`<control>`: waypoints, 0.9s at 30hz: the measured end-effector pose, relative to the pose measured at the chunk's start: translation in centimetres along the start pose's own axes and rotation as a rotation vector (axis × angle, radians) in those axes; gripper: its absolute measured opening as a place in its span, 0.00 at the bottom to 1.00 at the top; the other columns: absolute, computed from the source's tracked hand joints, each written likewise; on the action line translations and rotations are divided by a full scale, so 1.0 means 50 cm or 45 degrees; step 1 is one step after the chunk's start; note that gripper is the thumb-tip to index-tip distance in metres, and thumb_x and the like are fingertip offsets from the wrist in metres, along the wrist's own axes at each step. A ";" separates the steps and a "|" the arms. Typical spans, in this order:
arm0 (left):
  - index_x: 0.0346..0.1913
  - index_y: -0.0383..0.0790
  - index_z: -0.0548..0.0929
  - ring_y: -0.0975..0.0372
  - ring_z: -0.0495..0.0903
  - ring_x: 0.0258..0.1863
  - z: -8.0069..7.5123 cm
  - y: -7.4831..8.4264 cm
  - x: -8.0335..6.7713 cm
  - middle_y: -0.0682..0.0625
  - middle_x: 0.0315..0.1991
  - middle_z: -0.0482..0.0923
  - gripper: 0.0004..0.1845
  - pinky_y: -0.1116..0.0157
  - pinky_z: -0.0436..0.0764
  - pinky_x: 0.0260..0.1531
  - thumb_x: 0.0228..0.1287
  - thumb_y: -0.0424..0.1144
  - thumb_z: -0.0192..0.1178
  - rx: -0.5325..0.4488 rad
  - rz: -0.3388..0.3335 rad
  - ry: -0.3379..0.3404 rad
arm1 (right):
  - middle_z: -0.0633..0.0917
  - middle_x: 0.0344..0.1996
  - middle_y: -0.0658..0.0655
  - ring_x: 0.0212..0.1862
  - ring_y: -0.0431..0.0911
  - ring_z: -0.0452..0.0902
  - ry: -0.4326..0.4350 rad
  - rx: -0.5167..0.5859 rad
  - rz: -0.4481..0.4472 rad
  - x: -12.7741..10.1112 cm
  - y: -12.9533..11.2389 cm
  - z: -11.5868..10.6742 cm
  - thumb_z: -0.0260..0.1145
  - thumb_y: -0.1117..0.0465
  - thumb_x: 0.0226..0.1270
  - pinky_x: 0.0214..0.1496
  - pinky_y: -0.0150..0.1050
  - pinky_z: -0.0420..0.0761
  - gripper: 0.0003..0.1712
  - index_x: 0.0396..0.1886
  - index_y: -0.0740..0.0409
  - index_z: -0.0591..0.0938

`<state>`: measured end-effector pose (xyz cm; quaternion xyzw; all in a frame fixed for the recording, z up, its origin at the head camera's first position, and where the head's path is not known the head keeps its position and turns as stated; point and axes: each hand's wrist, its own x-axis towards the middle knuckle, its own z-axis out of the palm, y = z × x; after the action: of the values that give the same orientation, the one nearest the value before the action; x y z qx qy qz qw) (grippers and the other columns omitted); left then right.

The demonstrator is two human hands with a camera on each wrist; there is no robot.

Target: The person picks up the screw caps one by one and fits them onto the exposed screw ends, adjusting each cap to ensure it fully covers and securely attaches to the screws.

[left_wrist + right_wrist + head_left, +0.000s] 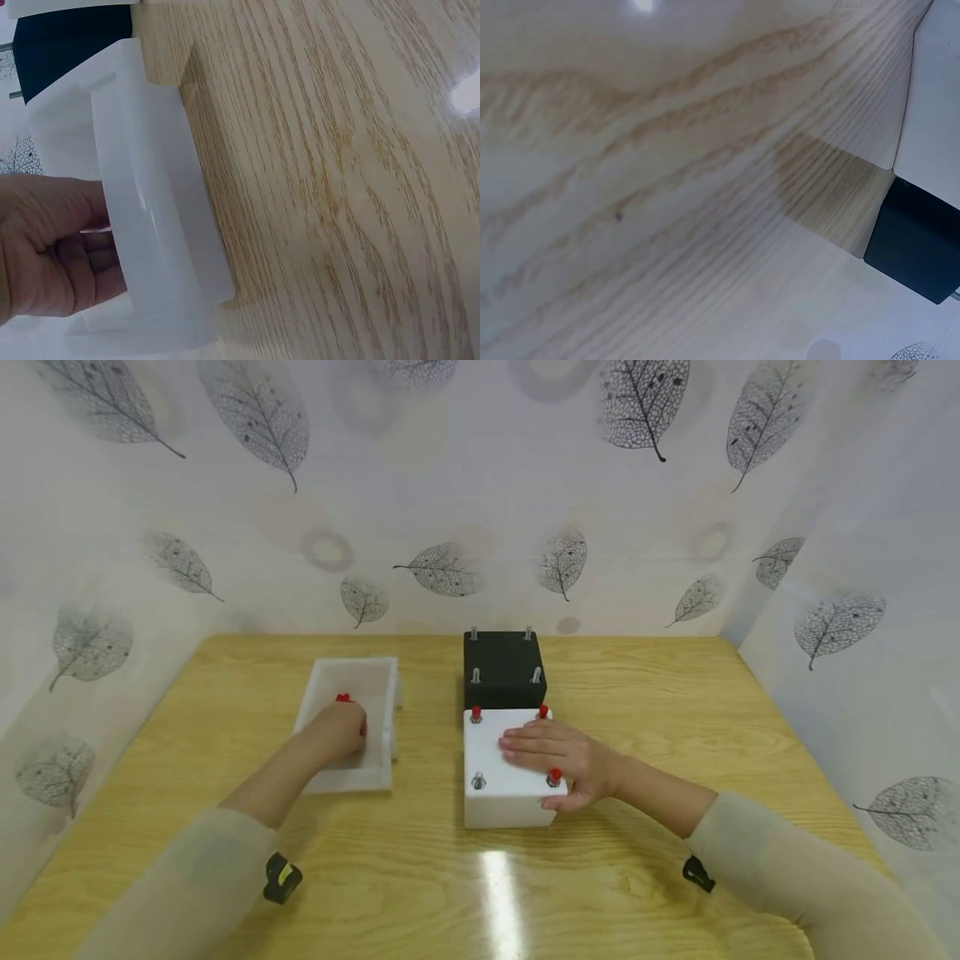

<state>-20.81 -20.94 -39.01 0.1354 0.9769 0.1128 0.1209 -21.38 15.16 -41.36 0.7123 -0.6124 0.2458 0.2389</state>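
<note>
I see a light wooden table [450, 877] with a strong grain and a bright glare patch near its front edge. It is closed in on three sides by pale sheeting printed with grey skeleton leaves and faint rings [442, 568]. I can read no brand, label or writing anywhere.

My left hand [341, 728] reaches into a shallow white plastic tray [375, 672] on the left of the table. Its fingers are curled over, and a small red cap [343, 698] shows just beyond the knuckles, but I cannot tell whether the fingers actually pinch anything. The left wrist view shows only the tray's side wall and the curled fingers behind it.

My right hand [558, 756] lies flat on top of a white block [502, 806], fingers straight and pointing left. The block carries pegs at its corners: three with red caps [476, 713] and one bare metal peg [478, 781] at the near left. A black block [504, 667] with four bare metal pegs stands just behind it, touching it.
</note>
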 end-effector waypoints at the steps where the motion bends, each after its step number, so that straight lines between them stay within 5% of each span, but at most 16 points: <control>1: 0.25 0.31 0.78 0.59 0.72 0.24 0.002 -0.002 0.001 0.46 0.22 0.75 0.04 0.63 0.77 0.26 0.56 0.27 0.59 -0.067 -0.001 -0.024 | 0.78 0.57 0.64 0.59 0.56 0.74 -0.001 0.001 0.001 0.000 0.000 0.000 0.49 0.43 0.70 0.61 0.48 0.73 0.34 0.56 0.70 0.76; 13: 0.35 0.27 0.82 0.64 0.78 0.25 0.016 -0.024 0.001 0.46 0.26 0.81 0.06 0.69 0.80 0.26 0.58 0.30 0.60 -0.542 -0.064 -0.134 | 0.78 0.58 0.64 0.59 0.56 0.74 -0.001 0.015 0.006 -0.004 -0.004 0.000 0.50 0.44 0.69 0.63 0.48 0.71 0.34 0.56 0.70 0.76; 18: 0.39 0.24 0.81 0.65 0.80 0.26 0.003 -0.013 -0.007 0.45 0.27 0.82 0.08 0.66 0.83 0.29 0.61 0.28 0.58 -0.742 -0.156 -0.223 | 0.77 0.58 0.64 0.59 0.57 0.74 0.009 0.010 -0.003 -0.001 -0.002 0.001 0.50 0.44 0.69 0.63 0.49 0.72 0.34 0.56 0.71 0.76; 27: 0.44 0.22 0.79 0.64 0.82 0.27 0.007 -0.015 0.000 0.45 0.29 0.83 0.12 0.65 0.84 0.31 0.63 0.30 0.55 -0.898 -0.209 -0.283 | 0.79 0.56 0.64 0.58 0.57 0.75 0.020 0.008 -0.005 0.002 0.002 0.001 0.50 0.43 0.69 0.62 0.48 0.73 0.34 0.55 0.71 0.77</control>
<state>-20.88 -21.59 -39.51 0.0181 0.8667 0.4166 0.2739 -21.46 15.04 -41.31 0.7123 -0.6085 0.2527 0.2418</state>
